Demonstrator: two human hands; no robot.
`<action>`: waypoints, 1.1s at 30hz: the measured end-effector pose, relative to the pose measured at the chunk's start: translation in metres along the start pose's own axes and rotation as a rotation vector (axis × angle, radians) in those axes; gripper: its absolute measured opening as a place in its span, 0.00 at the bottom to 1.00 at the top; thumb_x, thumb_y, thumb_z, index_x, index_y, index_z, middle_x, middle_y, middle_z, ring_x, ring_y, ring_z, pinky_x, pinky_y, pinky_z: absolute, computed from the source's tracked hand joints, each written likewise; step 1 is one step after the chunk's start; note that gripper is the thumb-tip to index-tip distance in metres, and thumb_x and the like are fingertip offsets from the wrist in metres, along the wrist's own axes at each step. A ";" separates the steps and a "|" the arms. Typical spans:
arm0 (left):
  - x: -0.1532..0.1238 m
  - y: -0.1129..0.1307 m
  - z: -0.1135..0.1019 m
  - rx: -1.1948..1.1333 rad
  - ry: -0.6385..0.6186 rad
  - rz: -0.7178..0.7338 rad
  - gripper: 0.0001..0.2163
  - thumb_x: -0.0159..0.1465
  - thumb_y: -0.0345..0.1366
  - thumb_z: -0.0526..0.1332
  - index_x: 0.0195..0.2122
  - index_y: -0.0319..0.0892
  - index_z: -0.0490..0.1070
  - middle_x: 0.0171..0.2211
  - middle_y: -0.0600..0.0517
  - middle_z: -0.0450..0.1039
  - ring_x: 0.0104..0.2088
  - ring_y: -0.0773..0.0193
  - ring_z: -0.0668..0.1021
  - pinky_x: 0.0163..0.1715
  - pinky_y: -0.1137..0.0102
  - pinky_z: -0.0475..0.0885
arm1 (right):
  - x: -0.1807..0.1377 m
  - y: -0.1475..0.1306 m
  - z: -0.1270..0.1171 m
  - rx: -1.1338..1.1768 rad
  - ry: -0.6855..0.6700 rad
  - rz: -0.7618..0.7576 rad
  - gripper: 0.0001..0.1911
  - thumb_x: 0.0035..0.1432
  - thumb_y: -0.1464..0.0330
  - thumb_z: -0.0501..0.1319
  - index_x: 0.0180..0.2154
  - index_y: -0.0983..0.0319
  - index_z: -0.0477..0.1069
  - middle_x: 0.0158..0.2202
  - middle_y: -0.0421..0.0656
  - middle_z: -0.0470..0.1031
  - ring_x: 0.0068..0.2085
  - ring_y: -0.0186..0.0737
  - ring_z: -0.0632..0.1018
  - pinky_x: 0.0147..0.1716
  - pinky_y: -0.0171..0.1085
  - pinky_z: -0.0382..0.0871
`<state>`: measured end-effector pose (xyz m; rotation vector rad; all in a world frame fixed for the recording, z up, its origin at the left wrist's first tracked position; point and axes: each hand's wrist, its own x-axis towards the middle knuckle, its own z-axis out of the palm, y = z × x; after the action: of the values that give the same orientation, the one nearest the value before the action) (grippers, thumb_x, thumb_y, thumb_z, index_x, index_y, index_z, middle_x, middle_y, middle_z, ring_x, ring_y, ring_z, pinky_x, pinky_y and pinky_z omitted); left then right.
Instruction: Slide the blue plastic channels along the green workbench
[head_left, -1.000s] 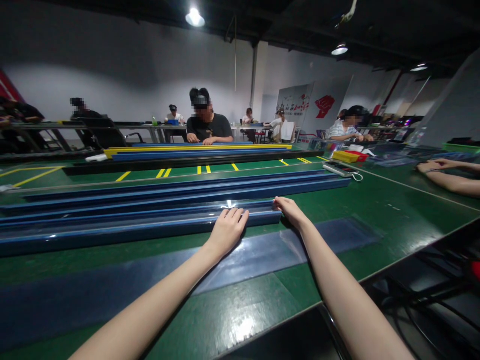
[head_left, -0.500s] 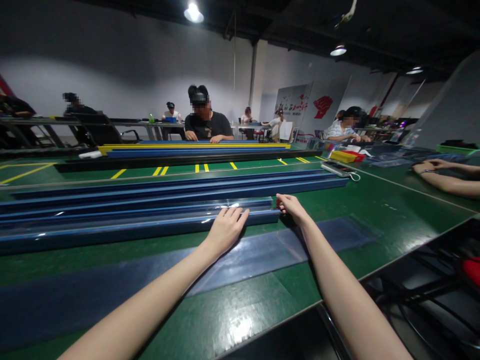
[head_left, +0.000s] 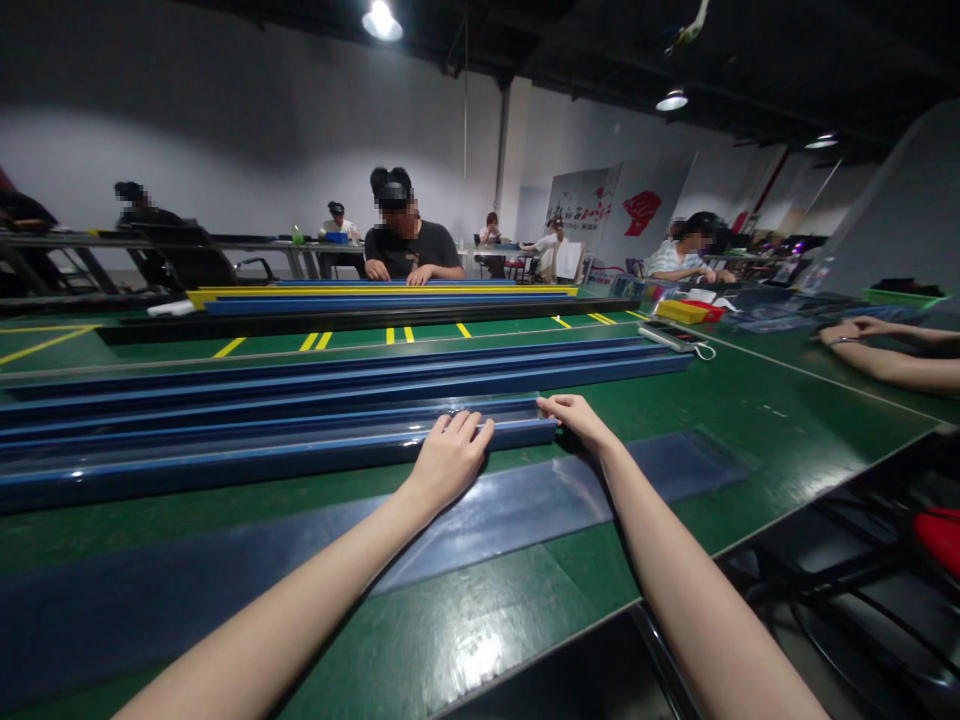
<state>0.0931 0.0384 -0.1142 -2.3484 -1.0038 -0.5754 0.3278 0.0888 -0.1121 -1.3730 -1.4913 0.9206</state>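
Observation:
A long blue channel strip lies across the table, with shiny clear plastic film along its top. My left hand rests on the strip near its right end, fingers stretched over the film and slightly apart. Right at that end, my right hand is closed in a pinch, thumb and forefinger touching the strip's end. What sits between those fingertips is too small to make out. Under my forearms a flat, see-through plastic sheet lies on the green table.
Behind are another blue channel strip, a phone-like device with a white cord, and a black strip. Yellow strips lie before a seated co-worker. Another person's forearms rest at right, beyond a yellow tray.
My right hand has moved slightly left, its fingertips now at the strip's end; a small red spot seen at them before no longer shows. My left hand stays on the strip.

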 end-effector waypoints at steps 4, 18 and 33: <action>-0.001 0.000 -0.002 0.019 0.017 -0.040 0.14 0.59 0.30 0.52 0.47 0.40 0.65 0.45 0.43 0.68 0.45 0.54 0.69 0.40 0.62 0.63 | 0.001 0.002 0.001 0.042 0.003 -0.033 0.21 0.38 0.52 0.62 0.15 0.63 0.64 0.17 0.37 0.62 0.21 0.28 0.62 0.22 0.31 0.55; 0.000 0.003 -0.007 0.036 -0.045 -0.124 0.11 0.61 0.32 0.50 0.43 0.38 0.66 0.37 0.44 0.70 0.38 0.56 0.70 0.35 0.63 0.62 | 0.006 0.006 -0.002 0.085 0.000 -0.025 0.17 0.37 0.56 0.64 0.19 0.63 0.67 0.19 0.38 0.66 0.21 0.28 0.63 0.22 0.31 0.56; 0.000 0.002 -0.004 0.050 -0.080 -0.068 0.11 0.61 0.30 0.49 0.43 0.37 0.66 0.36 0.44 0.69 0.37 0.56 0.70 0.33 0.64 0.62 | 0.003 0.002 -0.013 0.071 -0.084 0.031 0.12 0.38 0.61 0.64 0.21 0.64 0.71 0.23 0.41 0.69 0.25 0.30 0.67 0.24 0.31 0.60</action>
<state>0.0937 0.0348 -0.1113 -2.3166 -1.1250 -0.4800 0.3405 0.0915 -0.1096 -1.3234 -1.4891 1.0525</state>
